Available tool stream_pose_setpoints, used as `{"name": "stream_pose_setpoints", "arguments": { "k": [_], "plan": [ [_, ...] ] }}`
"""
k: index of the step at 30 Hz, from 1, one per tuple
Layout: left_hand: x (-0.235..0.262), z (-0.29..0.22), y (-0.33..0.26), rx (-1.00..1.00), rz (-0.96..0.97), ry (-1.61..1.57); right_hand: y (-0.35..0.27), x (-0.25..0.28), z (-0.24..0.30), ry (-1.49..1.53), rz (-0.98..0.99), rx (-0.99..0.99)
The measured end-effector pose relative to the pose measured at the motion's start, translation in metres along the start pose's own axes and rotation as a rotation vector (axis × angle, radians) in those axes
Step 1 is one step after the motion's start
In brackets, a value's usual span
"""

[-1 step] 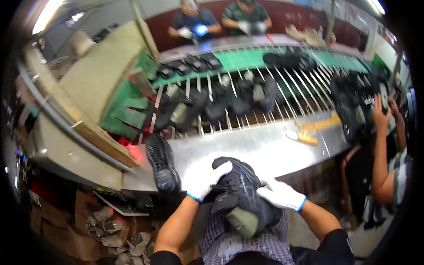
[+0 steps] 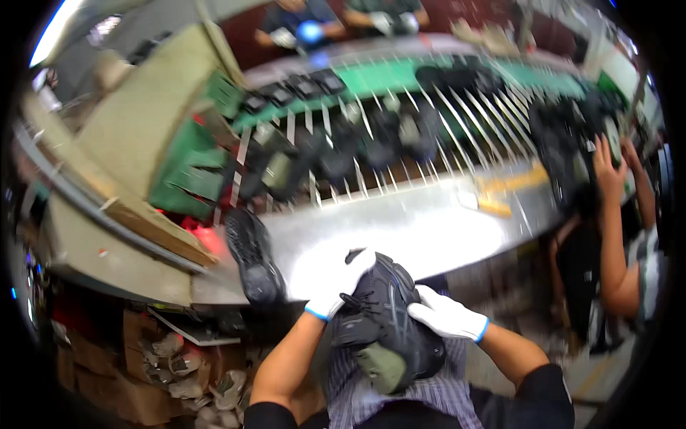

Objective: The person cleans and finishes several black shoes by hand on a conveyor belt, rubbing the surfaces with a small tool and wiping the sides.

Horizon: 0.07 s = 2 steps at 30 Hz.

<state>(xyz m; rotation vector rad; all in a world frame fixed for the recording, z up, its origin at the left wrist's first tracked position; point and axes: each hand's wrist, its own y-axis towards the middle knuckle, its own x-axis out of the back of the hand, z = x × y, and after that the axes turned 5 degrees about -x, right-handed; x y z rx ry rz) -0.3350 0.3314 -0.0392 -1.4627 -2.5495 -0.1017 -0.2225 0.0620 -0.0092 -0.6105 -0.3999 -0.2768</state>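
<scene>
A black lace-up shoe point(image 2: 393, 307) with an olive-green panel at its near end is held over my lap, just off the table's front edge. My left hand point(image 2: 348, 281), in a white glove with blue cuff trim, grips its far left side beside the laces. My right hand point(image 2: 448, 314), gloved the same way, holds the shoe's right side, with the fingertips partly hidden. To the left, another black shoe point(image 2: 254, 259) lies on the metal tabletop point(image 2: 386, 218), its treaded sole showing.
Beyond the tabletop, a rack of metal bars point(image 2: 457, 139) carries several black shoes. A yellow-handled tool point(image 2: 493, 207) lies on the right. A co-worker's hand point(image 2: 609, 171) handles a shoe there; two people work behind. Light-coloured shoes point(image 2: 186, 361) are piled at lower left.
The whole view has shifted, so the table and rack sit slightly higher and further left. The held shoe has tipped a little, and both hands keep their hold on it.
</scene>
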Motion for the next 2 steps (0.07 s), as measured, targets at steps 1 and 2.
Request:
{"name": "stream_pose_setpoints", "arguments": {
  "k": [1,2],
  "plan": [
    [-0.015,-0.006,-0.015,0.166,0.014,-0.037,-0.012,-0.019,0.008,0.146,0.034,-0.060],
    [-0.021,-0.002,-0.025,0.114,-0.016,-0.087,-0.024,-0.018,0.020,0.190,0.091,-0.138]
  ]
}}
